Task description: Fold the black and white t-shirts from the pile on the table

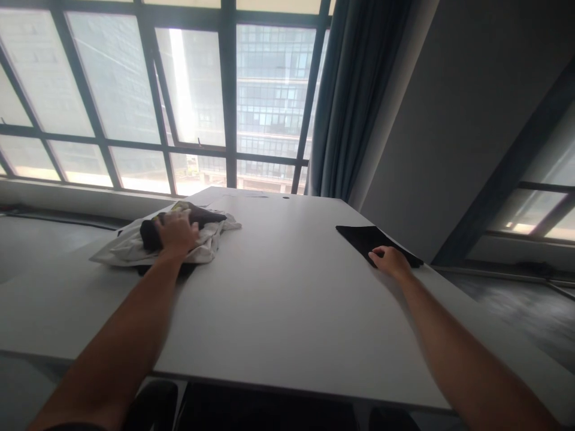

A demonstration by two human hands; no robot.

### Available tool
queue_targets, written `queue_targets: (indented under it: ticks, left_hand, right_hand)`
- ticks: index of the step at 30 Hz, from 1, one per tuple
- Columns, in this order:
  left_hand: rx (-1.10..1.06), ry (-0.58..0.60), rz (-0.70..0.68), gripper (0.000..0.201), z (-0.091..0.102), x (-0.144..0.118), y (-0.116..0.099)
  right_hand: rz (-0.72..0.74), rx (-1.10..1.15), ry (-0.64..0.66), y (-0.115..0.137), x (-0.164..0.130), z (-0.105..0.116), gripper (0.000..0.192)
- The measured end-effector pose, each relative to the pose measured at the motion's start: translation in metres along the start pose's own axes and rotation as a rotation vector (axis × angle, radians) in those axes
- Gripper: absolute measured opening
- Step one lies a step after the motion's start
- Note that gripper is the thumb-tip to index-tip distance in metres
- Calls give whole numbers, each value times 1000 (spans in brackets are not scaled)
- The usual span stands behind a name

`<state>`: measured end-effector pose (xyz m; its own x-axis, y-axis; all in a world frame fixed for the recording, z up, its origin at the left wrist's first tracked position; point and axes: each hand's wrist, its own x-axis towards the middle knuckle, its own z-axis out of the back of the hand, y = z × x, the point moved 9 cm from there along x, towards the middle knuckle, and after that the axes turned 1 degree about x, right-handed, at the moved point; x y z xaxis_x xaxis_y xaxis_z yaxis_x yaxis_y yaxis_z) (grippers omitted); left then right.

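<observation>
A wide, dark-framed window [274, 90] fills the far left side, with a tall building beyond the glass. The white worktop [278, 311] spreads across the middle, from the near edge to the window. On the right slants a shaded grey wall [440, 120], and a dark blue curtain [353, 90] hangs between it and the window.

Next in size is a crumpled heap of pale cloth [209, 246] on the left part of the worktop, with dark pieces [150, 235] bunched on top and a little black material under its near side. A flat black sheet [359, 237] lies near the worktop's right edge.

The left grip [178, 232] lies over the heap, fingers spread across the dark pieces; whether it clasps any cloth, I cannot tell. The right grip [390, 261] is at the sheet's near side, fingers curled and thumb close to forefinger; whether they pinch the sheet is unclear. Smallest, a dark round spot [286, 197] marks the worktop's far end.
</observation>
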<state>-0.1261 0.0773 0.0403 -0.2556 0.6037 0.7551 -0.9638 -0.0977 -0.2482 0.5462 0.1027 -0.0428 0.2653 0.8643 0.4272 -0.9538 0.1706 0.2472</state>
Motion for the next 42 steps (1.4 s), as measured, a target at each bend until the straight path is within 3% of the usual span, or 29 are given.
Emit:
queue_targets:
  ticks: [2, 4, 7, 10, 12, 14, 17, 19, 20, 22, 24, 26, 28, 30, 33, 38, 42]
  left_hand:
    - [15, 18, 181, 42, -1, 2, 46]
    - [-20, 52, 255, 44, -6, -1, 70]
    - [-154, -21, 235, 39, -1, 1, 69]
    - [-366, -90, 199, 31, 6, 7, 47]
    - [-534, -89, 160, 27, 8, 9, 19]
    - [-718, -27, 60, 25, 8, 0, -27]
    - [-934, 319, -290, 29, -2, -41, -132]
    - [-1001, 610, -505, 33, -9, -84, -193]
    - [-1001, 691, -584, 33, -11, -103, -214]
    - [-1005, 745, -641, 34, -12, -123, -232]
    - [-980, 758, -660, 38, -15, -129, -230]
    - [-876, 797, -700, 47, -20, -130, -219]
    - [-730, 834, -750, 54, -26, -129, -206]
    - [-630, 827, -762, 47, -27, -124, -197]
    - [-611, 706, -638, 31, -23, -104, -189]
    - [-708, 367, -380, 29, -5, -68, -165]
    - [-600, 255, -275, 21, 2, -53, -145]
  right_hand:
    - [53, 11, 32, 14, -4, -2, 30]
    - [94, 5, 64, 26, -8, -5, 28]
    - [109, -15, 61, 36, -12, -5, 27]
    - [121, -17, 35, 44, -14, 2, 25]
    - [144, 3, 4, 54, -16, 10, 24]
    - [194, 61, -26, 73, -19, 18, 24]
    - [354, 250, 19, 120, -34, 23, 30]
    - [486, 406, 168, 158, -53, 15, 47]
    - [550, 472, 250, 176, -64, 11, 58]
    - [681, 567, 360, 208, -86, 6, 66]
    - [762, 636, 414, 229, -101, 6, 48]
    - [754, 674, 425, 238, -105, 7, 29]
    - [698, 679, 399, 237, -102, 10, 23]
    - [648, 669, 361, 230, -96, 15, 23]
    - [555, 735, 297, 212, -82, 23, 22]
    - [288, 1057, 224, 177, -56, 26, 23]
    - [192, 1163, 246, 173, -50, 21, 25]
